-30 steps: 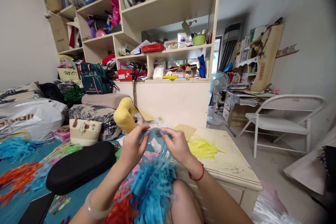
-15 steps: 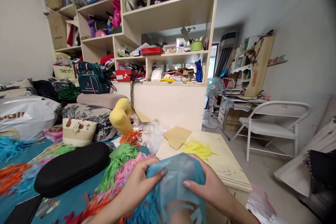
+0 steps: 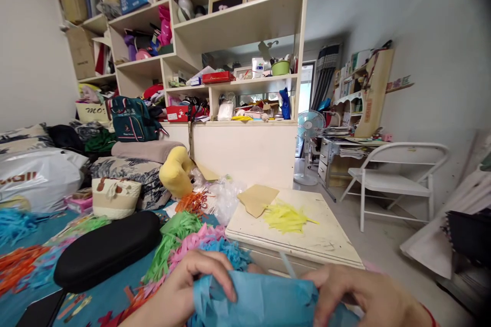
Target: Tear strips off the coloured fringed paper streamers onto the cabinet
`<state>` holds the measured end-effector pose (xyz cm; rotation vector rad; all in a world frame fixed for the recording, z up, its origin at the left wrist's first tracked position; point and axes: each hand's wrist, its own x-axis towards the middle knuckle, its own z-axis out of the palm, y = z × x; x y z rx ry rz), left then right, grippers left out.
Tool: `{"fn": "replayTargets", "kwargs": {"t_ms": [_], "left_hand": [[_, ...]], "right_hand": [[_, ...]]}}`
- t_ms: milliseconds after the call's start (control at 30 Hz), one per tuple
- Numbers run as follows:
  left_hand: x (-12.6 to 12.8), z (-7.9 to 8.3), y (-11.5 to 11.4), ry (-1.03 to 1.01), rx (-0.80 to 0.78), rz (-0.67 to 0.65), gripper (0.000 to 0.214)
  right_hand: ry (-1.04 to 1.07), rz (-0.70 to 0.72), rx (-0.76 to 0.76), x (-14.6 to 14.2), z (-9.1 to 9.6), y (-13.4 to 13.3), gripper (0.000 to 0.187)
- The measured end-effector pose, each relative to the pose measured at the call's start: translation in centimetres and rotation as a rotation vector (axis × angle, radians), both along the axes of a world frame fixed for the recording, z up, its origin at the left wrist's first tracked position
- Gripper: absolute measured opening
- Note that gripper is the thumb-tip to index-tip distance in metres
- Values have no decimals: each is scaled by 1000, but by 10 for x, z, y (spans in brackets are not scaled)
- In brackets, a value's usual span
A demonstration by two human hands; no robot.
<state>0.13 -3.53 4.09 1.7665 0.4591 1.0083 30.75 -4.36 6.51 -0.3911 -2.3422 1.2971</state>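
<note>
- The blue sheet (image 3: 268, 299) is at the near edge, in the middle, between two hands.
- The left hand (image 3: 203, 276) bends its fingers over the left end and pinches it; the thumb is hidden.
- The right hand (image 3: 356, 291) pinches the right end with bent fingers; I cannot tell where its thumb is. It has one red cord (image 3: 429, 315) at the wrist.
- Half a second ago the sheet hung down and a leg showed through it. Now it is a wide, low, creased band, and the hands are lower and farther apart.
- The blue strips (image 3: 228, 251) now show on the far side of the left hand; before, they showed on its near side.
- One yellow bunch (image 3: 286, 216) and one brown paper (image 3: 256, 199) lie on one cream stand (image 3: 326, 232), just as before.
- One green bunch (image 3: 172, 237) and one pink bunch (image 3: 197, 239) lie left of the stand.
- One black case (image 3: 107, 250) is farther left, with one straw bag (image 3: 115, 204) beyond it.
- Far right are one white chair (image 3: 397, 181) and one fan (image 3: 310, 122).
</note>
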Motion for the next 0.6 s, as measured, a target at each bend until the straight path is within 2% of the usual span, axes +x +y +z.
{"fn": "replayTargets", "kwargs": {"t_ms": [67,133,200,300,400,467,600], "left_hand": [[0,6,-4,74,52,7,22],[1,10,-6,134,69,7,23],[2,12,-8,160,54,20,24],[5,11,-8,157,51,34,28],[6,10,-9,176,102,23,33],[7,11,-9,191,120,33,33],[7,14,-11,216,128,37,35]], "right_hand": [[-9,17,13,3,13,4,62],[-21,-165,44,-6,21,5,62],[-78,-311,-24,-22,20,4,62],[-201,-326,-209,-45,10,3,52],[-211,-402,-200,-54,0,2,34],[-172,-403,-186,-55,-3,0,34],[-182,-359,-253,-58,-6,-4,38]]}}
